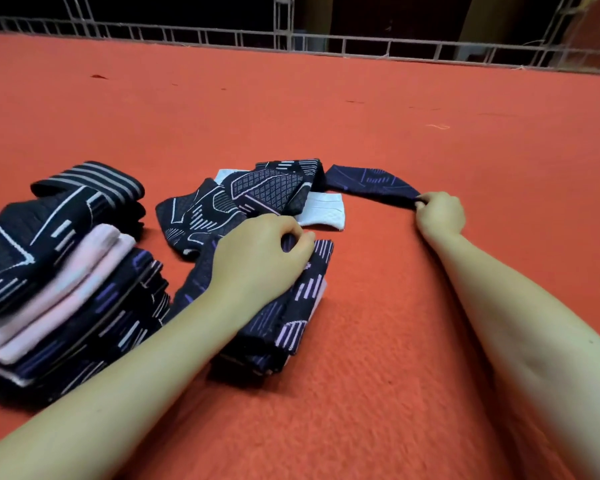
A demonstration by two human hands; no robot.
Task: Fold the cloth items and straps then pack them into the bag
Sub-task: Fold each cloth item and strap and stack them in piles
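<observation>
A stack of folded navy and pink patterned cloths point(59, 271) sits at the left on the red carpet. A loose heap of navy patterned cloth point(250, 195) lies in the middle, with a white ribbed piece point(323, 211) beside it. My left hand point(257, 258) rests with curled fingers on a folded navy cloth point(291, 306), pinching its top edge. My right hand point(439, 214) pinches the end of a navy strap point(371, 185) that stretches back to the heap. No bag is in view.
The red carpet point(378, 341) covers the whole work surface. A metal lattice railing point(291, 43) runs along the far edge. Bare carpet lies to the right and beyond the cloths.
</observation>
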